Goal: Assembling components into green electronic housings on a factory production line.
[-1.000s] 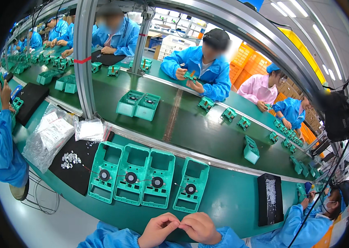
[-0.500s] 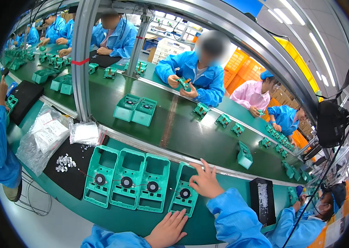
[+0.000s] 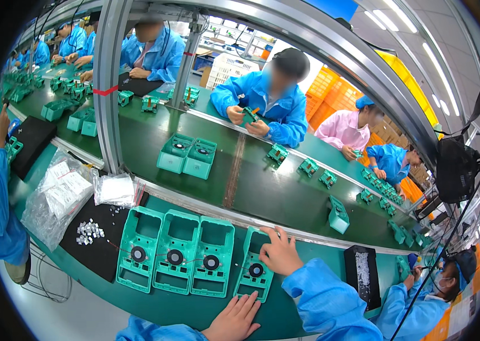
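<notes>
Your left hand (image 3: 234, 318) lies palm down with its fingers straight and spread, holding nothing; the tips meet the near edge of the end shell (image 3: 245, 275). That green shell sits on the surface (image 3: 325, 254) in front of you, rightmost in the row, with a round black fan (image 3: 256, 269) in it. Your right hand (image 3: 280, 254) is over its far right edge, fingers bent; you cannot tell from here whether they grip the shell or only rest on it. To its left, just apart, three more shells (image 3: 180, 245) stand side by side, each with a fan. Beyond your left hand, on the left, a black mat (image 3: 95, 260) carries a heap of white bits (image 3: 88, 232), near a clear bag (image 3: 44, 221). On your right is a black bin (image 3: 376, 281) of small pale parts (image 3: 363, 273). Across the belt (image 3: 274, 196), a person (image 3: 282, 108) in blue holds a green unit (image 3: 249, 115).
</notes>
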Tool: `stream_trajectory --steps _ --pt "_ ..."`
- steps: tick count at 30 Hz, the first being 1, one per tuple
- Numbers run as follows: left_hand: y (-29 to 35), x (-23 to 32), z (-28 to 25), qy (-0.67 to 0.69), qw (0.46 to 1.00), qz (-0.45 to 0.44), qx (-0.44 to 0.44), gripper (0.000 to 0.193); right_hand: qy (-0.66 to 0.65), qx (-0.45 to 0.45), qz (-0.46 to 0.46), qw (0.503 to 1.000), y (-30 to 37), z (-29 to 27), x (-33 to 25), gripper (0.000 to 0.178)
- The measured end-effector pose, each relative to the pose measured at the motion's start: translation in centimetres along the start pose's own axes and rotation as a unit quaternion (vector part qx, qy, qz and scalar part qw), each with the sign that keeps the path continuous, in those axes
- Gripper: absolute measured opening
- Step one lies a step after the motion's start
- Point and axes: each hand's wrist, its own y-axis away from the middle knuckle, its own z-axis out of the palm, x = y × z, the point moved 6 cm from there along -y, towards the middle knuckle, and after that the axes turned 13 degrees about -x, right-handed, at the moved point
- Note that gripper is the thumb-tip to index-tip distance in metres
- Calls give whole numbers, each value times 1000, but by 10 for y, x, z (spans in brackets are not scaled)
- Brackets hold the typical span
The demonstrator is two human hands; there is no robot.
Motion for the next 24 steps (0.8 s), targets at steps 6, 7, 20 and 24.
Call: stream_trajectory --steps 6,7,20,24 --pt "2 0 3 7 1000 7 -14 60 109 14 16 994 -2 2 -10 20" --pt "2 0 3 24 999 0 -22 60 166 33 2 986 -2 0 -16 24" --pt "10 6 -22 59 994 89 2 44 260 131 -254 922 28 -12 -7 21" --pt "39 -21 -69 21 994 20 104 37 204 139 -140 959 27 -32 58 19"
